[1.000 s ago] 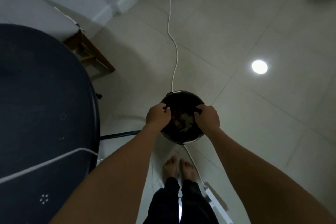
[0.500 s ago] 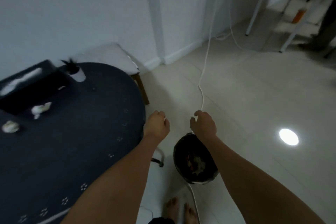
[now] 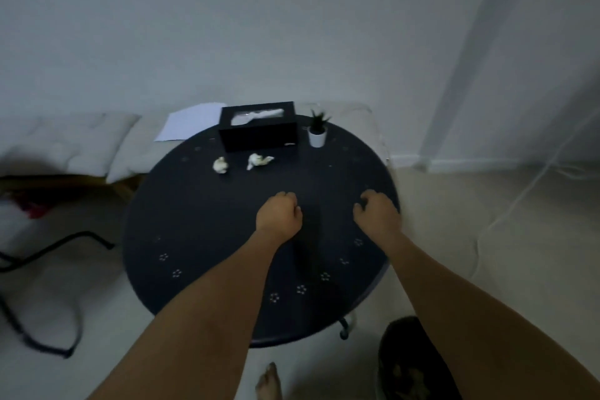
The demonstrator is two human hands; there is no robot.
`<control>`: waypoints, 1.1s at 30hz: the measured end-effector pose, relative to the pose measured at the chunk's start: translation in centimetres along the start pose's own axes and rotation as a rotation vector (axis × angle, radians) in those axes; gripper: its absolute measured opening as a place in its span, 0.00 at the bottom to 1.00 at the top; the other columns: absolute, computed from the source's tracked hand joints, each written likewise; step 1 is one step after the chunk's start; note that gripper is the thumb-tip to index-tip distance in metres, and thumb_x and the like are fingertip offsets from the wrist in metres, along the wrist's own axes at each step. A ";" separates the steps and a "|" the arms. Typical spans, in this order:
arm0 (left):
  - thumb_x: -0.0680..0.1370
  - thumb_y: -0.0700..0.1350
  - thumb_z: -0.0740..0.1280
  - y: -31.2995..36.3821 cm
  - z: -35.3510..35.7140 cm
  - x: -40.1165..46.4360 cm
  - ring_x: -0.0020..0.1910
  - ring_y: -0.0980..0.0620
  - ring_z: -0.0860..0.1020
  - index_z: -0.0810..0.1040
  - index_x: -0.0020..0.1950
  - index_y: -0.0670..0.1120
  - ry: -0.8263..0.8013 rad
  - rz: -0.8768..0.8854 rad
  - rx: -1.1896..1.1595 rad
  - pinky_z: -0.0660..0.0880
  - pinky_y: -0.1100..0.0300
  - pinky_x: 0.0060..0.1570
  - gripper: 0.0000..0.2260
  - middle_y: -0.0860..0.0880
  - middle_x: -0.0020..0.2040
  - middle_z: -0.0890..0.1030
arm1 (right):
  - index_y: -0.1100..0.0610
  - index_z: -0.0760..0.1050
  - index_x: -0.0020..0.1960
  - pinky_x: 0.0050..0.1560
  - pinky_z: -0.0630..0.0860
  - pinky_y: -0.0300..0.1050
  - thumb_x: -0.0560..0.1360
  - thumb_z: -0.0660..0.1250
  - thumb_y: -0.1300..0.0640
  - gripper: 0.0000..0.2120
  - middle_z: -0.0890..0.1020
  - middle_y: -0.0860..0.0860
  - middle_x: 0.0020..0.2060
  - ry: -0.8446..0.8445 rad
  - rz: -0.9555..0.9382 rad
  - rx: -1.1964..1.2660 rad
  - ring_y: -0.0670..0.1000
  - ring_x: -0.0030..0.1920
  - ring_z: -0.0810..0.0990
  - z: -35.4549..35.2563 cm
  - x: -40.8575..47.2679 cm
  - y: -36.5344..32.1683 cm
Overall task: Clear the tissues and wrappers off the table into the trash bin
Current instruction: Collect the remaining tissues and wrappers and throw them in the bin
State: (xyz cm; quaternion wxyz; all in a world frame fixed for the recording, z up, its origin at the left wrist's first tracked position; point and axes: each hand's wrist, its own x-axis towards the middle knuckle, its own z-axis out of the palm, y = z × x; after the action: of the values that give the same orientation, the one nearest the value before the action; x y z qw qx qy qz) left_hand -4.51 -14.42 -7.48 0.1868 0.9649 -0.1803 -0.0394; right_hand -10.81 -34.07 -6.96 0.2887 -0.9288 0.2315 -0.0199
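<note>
Two crumpled white tissues lie on the round dark table (image 3: 194, 237): one tissue (image 3: 220, 165) on the left and a second tissue (image 3: 259, 160) right of it, both just in front of a black tissue box (image 3: 258, 131). My left hand (image 3: 279, 216) hovers over the table's middle with fingers curled and nothing in it. My right hand (image 3: 376, 209) hovers near the table's right edge, fingers loosely curled, also holding nothing. The dark trash bin (image 3: 404, 364) stands on the floor at the lower right, partly hidden by my right forearm, with scraps inside.
A small potted plant (image 3: 317, 131) stands right of the tissue box. A white sheet of paper (image 3: 190, 122) and cushions (image 3: 65, 143) lie behind the table. A black chair frame (image 3: 48, 269) is on the left. A white cable (image 3: 519, 198) runs along the floor at right.
Both hands let go of the trash bin, which now stands on the floor. The view swung up from the bin to the table, and both hands moved over the tabletop.
</note>
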 end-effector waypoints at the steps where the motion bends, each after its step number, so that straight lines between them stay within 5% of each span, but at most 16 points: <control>1: 0.78 0.46 0.60 -1.5 -0.6 0.3 0.48 0.44 0.77 0.75 0.50 0.42 0.002 -0.023 0.009 0.75 0.51 0.46 0.09 0.42 0.51 0.77 | 0.60 0.72 0.64 0.53 0.76 0.51 0.78 0.61 0.55 0.16 0.77 0.61 0.58 -0.009 -0.018 -0.003 0.61 0.55 0.78 0.7 0.6 -1.3; 11: 0.77 0.46 0.62 -16.0 -3.8 5.3 0.56 0.43 0.75 0.74 0.58 0.42 0.052 -0.199 -0.033 0.74 0.50 0.51 0.12 0.42 0.57 0.75 | 0.59 0.72 0.66 0.60 0.76 0.53 0.78 0.63 0.54 0.18 0.71 0.59 0.63 -0.074 -0.087 -0.026 0.58 0.62 0.73 10.6 6.8 -14.3; 23: 0.77 0.47 0.62 -22.5 -4.1 13.5 0.66 0.41 0.66 0.58 0.75 0.49 -0.029 -0.133 -0.081 0.74 0.45 0.60 0.28 0.44 0.71 0.64 | 0.48 0.66 0.72 0.63 0.73 0.54 0.74 0.67 0.45 0.28 0.65 0.58 0.66 -0.059 -0.148 -0.167 0.60 0.64 0.66 18.8 14.3 -21.3; 29: 0.76 0.40 0.60 -22.8 -3.2 14.6 0.59 0.41 0.71 0.73 0.63 0.43 -0.045 -0.111 -0.089 0.75 0.49 0.52 0.15 0.43 0.60 0.73 | 0.53 0.71 0.69 0.59 0.76 0.51 0.78 0.64 0.55 0.20 0.72 0.59 0.63 -0.092 -0.126 -0.143 0.58 0.63 0.71 20.3 15.4 -21.6; 33: 0.75 0.38 0.61 -22.8 -3.1 14.4 0.56 0.42 0.72 0.75 0.56 0.41 -0.036 -0.133 -0.076 0.74 0.50 0.51 0.11 0.42 0.56 0.75 | 0.56 0.76 0.64 0.56 0.78 0.51 0.78 0.63 0.61 0.15 0.75 0.60 0.60 -0.089 -0.112 -0.134 0.59 0.59 0.75 20.3 15.7 -22.0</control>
State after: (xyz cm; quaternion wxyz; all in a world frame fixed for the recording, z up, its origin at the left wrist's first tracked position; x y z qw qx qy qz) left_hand 16.97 1.16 -13.25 0.2169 0.9661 -0.1175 -0.0761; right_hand 15.83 -14.35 -13.35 0.2345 -0.9574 0.1669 0.0209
